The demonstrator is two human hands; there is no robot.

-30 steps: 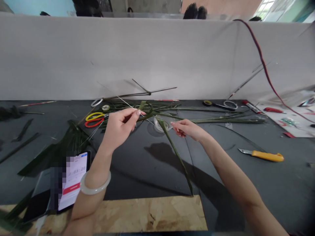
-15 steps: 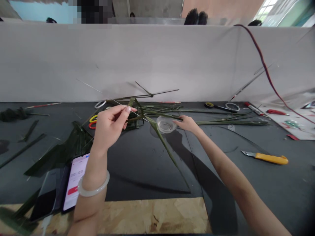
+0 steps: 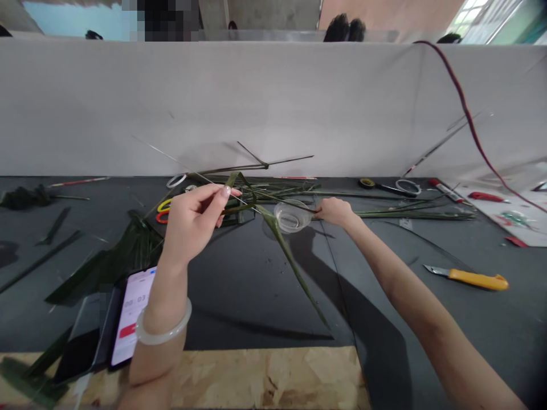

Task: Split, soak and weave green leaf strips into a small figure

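My left hand (image 3: 194, 219) is raised over the dark table mat, its thumb and fingers pinched on a folded green leaf strip (image 3: 282, 250) and a thin wire (image 3: 171, 155). The strip's long tail slants down to the right toward the mat. My right hand (image 3: 335, 210) reaches farther back, fingers curled at a thin green strand beside a small clear dish (image 3: 292, 217). A pale bangle (image 3: 164, 333) sits on my left wrist.
A pile of long green leaves (image 3: 384, 210) lies along the back. Yellow and red scissors (image 3: 163, 212) are behind my left hand, a yellow utility knife (image 3: 474, 278) at right, a phone (image 3: 130, 316) at lower left, tape rolls (image 3: 401, 185) at back. A white partition (image 3: 273, 108) closes off the far side.
My right hand let go near the leaf strip and moved back past the clear dish to the leaf pile. My left hand drifted slightly left, still pinching the strip and wire.
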